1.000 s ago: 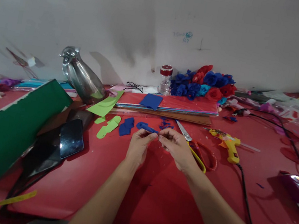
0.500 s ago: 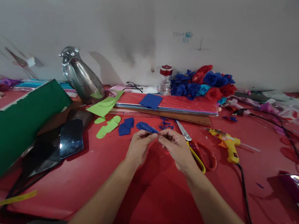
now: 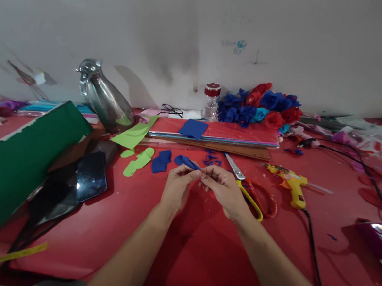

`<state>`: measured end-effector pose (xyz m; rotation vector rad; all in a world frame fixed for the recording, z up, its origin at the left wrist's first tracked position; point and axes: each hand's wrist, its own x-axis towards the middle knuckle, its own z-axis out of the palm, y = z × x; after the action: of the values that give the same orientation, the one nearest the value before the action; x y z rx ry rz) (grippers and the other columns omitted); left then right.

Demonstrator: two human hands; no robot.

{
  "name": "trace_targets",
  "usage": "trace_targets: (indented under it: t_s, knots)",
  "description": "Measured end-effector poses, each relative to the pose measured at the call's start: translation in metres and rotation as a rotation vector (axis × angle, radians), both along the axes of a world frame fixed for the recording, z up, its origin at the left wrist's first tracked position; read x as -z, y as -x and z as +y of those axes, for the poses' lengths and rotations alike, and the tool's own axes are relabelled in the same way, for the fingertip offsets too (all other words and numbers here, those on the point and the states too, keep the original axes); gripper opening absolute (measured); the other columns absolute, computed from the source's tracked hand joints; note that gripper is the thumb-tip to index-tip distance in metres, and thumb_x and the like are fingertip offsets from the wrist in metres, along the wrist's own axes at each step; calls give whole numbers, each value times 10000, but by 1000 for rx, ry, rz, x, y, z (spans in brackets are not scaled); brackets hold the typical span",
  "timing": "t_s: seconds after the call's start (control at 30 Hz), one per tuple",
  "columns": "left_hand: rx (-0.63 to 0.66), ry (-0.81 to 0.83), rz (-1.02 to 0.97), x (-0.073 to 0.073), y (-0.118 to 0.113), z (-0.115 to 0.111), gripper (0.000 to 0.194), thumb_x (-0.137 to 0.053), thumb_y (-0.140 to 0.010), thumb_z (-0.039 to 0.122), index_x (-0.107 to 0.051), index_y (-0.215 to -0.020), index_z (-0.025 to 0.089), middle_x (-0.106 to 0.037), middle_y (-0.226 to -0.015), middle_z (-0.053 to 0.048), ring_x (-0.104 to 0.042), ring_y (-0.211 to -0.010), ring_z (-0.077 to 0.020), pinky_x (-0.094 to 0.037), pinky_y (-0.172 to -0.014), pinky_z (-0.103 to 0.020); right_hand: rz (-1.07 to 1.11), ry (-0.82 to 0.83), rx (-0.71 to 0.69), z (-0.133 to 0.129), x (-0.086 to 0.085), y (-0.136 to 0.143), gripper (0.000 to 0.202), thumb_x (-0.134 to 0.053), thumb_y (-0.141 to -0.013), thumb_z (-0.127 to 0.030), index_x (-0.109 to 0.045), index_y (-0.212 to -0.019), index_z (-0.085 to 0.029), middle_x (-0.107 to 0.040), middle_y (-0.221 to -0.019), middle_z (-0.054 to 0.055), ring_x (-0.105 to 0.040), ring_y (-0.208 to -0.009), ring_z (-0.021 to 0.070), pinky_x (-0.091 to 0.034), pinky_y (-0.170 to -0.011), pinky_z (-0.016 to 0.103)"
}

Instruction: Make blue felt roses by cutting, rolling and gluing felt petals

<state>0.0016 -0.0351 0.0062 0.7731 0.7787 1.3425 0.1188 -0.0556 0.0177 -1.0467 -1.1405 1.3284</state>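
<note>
A narrow blue piece (image 3: 190, 163), rolled or folded, is pinched between the thumb and fingers of my left hand (image 3: 179, 184). My right hand (image 3: 222, 188) meets it at the piece's right end, thumb and fingertips pressed together there; how much of the piece it grips is hidden. Flat blue cutouts (image 3: 161, 161) lie left of my hands, and light green cutouts (image 3: 138, 162) are farther left. Scissors (image 3: 254, 204) with red and yellow handles rest open just right of my right hand. Small blue scraps (image 3: 212, 158) lie behind my hands.
A yellow glue gun (image 3: 296, 188) with a black cord lies to the right. Behind are a paper stack (image 3: 240, 134), a jar (image 3: 211, 102) and red and blue flowers (image 3: 274, 108). On the left are a metal jug (image 3: 108, 99), a phone (image 3: 92, 177) and a green board (image 3: 11, 175).
My right hand's fingers have shifted slightly at the right end of the blue piece, and some fingers below are spread a little more. Everything else looks unmoved.
</note>
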Motion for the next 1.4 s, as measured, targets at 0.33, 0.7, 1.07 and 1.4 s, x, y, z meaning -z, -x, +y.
trace_targets:
  t_s: [0.33,0.7,1.07,1.4]
  knots:
    - [13,44,-46,1,1,0,180,-801,-485,163,-633,-550,171,-616,-778,26,-515,-672,-72,-406,-683,-234,-5,-33,-18,0,-1,1,223,-682,-672,-403,-623,-723,-193,-614,-705,-10,-536,-678,129,-428,-699,285]
    - [-42,32,7,3,0,0,198,-802,-491,189,-607,-520,170,-586,-720,21,-516,-706,-89,-406,-720,-237,-182,-114,67,1,4,1,177,-632,-697,-380,-630,-682,-204,-592,-675,-7,-511,-676,151,-425,-684,292]
    - [-19,18,27,3,0,0,204,-802,-489,185,-600,-471,167,-589,-778,10,-531,-748,-97,-411,-731,-237,-177,-108,20,2,8,0,181,-626,-704,-374,-630,-681,-194,-614,-692,-4,-528,-686,156,-436,-717,301]
    - [-77,34,66,1,-2,-1,269,-801,-465,181,-533,-471,161,-556,-739,19,-524,-777,-106,-406,-766,-247,-267,-151,64,4,18,1,193,-596,-729,-358,-617,-629,-194,-582,-646,-12,-506,-656,156,-427,-703,304]
